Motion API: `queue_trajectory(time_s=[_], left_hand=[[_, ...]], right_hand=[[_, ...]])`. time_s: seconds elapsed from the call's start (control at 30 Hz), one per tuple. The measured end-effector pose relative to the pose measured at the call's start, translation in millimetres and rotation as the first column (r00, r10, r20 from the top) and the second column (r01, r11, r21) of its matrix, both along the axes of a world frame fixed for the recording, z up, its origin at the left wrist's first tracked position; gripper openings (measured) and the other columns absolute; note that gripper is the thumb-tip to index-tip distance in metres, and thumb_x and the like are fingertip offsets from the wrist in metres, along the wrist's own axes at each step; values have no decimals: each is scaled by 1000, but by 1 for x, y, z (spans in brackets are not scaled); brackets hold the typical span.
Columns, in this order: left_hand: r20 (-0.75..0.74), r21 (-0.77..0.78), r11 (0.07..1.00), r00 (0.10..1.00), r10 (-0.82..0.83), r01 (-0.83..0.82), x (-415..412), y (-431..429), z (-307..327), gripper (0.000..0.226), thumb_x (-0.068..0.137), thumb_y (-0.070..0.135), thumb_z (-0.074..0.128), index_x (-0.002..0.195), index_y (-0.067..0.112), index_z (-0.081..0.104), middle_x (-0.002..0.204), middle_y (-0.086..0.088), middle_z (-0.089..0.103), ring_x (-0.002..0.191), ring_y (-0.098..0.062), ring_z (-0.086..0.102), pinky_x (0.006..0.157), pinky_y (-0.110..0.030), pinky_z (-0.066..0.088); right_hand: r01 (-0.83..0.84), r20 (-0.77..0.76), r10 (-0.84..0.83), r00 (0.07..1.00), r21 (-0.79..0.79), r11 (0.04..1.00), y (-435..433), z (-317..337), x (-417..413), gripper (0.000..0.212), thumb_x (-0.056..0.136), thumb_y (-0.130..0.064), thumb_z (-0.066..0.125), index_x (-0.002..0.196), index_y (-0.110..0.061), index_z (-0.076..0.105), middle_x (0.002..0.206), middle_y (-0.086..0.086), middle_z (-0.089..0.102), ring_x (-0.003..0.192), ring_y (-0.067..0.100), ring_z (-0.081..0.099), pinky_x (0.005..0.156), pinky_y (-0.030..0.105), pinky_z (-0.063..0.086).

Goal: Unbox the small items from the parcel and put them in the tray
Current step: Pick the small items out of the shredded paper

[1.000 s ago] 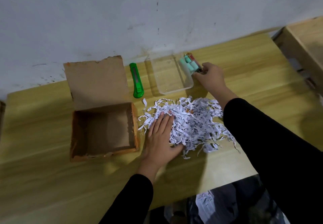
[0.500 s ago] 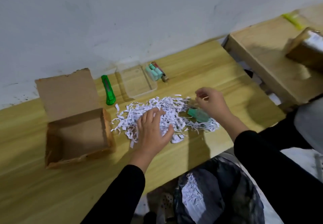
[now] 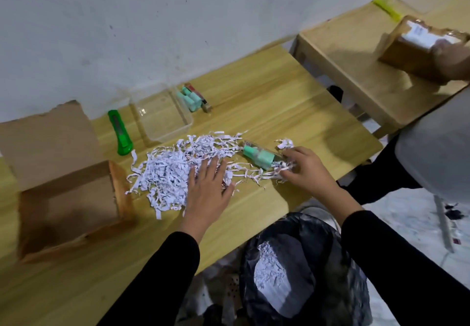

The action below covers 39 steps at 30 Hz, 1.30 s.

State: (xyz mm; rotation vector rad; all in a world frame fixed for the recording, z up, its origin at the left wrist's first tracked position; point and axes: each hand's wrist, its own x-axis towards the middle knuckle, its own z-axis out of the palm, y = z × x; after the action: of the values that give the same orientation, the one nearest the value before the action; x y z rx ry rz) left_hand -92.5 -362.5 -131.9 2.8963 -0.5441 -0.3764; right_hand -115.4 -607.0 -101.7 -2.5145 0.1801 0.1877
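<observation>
We have a mint-green item [image 3: 259, 157] lying at the right edge of the shredded paper [image 3: 183, 170], and our right hand [image 3: 304, 170] pinches its near end with curled fingers. Our left hand [image 3: 207, 193] presses flat and open on the paper. Behind sits the clear tray [image 3: 162, 114], more green items [image 3: 190, 99] just beside its right wall. The opened box [image 3: 68, 198] stands left, by the green cutter [image 3: 120, 133].

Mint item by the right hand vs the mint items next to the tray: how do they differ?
The mint item by the right hand lies alone among the shredded paper, in clear packaging. The mint items beside the tray are grouped outside its right wall, clear of shreds. All share the mint colour; none is in the tray.
</observation>
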Motion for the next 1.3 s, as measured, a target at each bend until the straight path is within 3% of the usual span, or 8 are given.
queue_trajectory(time_s=[0.2, 0.4, 0.53, 0.8, 0.9, 1.03, 1.17, 1.3], left_hand=[[-12, -21, 1000, 1000, 20, -20, -3, 1, -1, 65, 93, 57, 16, 149, 26, 9, 159, 4, 4, 147, -18, -5, 117, -44, -7], [-11, -13, 1000, 1000, -2, 2, -3, 7, 0, 62, 96, 53, 24, 150, 26, 9, 159, 5, 1, 147, -17, -7, 117, -42, -8], [-6, -13, 1000, 1000, -9, 9, -5, 9, -2, 62, 96, 54, 20, 150, 26, 7, 159, 5, -1, 147, -16, -9, 117, -42, -9], [-17, -9, 1000, 1000, -11, 11, -5, 9, 0, 62, 96, 53, 20, 150, 26, 5, 159, 5, -4, 146, -17, -10, 117, -42, -10], [-27, -31, 999, 1000, -10, 9, -5, 9, 0, 61, 97, 52, 21, 150, 26, 6, 159, 5, -4, 146, -16, -11, 117, -42, -9], [-7, -33, 999, 1000, -11, 11, -4, 10, -2, 67, 91, 57, 8, 150, 26, 7, 160, 4, 0, 146, -16, -10, 116, -41, -10], [-1, -34, 999, 1000, -27, 27, -5, 9, -3, 76, 81, 57, -3, 149, 25, 7, 160, 3, 2, 147, -18, -9, 112, -40, -14], [46, -26, 999, 999, -23, 24, -3, 9, -5, 72, 85, 54, 7, 148, 21, 16, 159, -1, 13, 147, -23, 1, 112, -44, -9]], right_hand=[[-46, 158, 45, 986, 4, 999, 28, 15, 17, 43, 85, -36, 61, 120, -11, 58, 118, 7, 57, 114, 20, 48, 93, 30, 40], [-86, -41, 84, 996, -44, 995, 41, 3, 36, 54, 78, -36, 68, 122, -8, 54, 111, 13, 58, 106, 28, 53, 87, 35, 44], [-89, -11, 88, 996, -47, 995, 42, 4, 36, 49, 77, -25, 71, 120, -6, 56, 109, 15, 59, 102, 30, 54, 83, 34, 44], [-36, 232, 44, 972, -40, 999, 47, 36, 52, 50, 77, -23, 71, 122, -6, 55, 108, 14, 61, 99, 27, 54, 81, 33, 44], [7, 296, -7, 955, 1, 1000, 51, 50, 71, 51, 78, -26, 71, 122, -6, 55, 109, 14, 61, 99, 26, 54, 86, 38, 48], [88, 371, -129, 920, 126, 988, 61, 63, 103, 42, 77, -27, 71, 114, -9, 61, 99, 11, 63, 87, 22, 55, 73, 27, 43], [136, 260, -167, 951, 132, 982, 70, 52, 134, 32, 77, -28, 68, 103, -9, 65, 94, 14, 66, 80, 21, 54, 65, 24, 34], [164, 104, -170, 980, 64, 984, 84, 26, 152, 35, 78, -25, 69, 104, -2, 64, 97, 17, 66, 79, 25, 58, 66, 29, 43]])
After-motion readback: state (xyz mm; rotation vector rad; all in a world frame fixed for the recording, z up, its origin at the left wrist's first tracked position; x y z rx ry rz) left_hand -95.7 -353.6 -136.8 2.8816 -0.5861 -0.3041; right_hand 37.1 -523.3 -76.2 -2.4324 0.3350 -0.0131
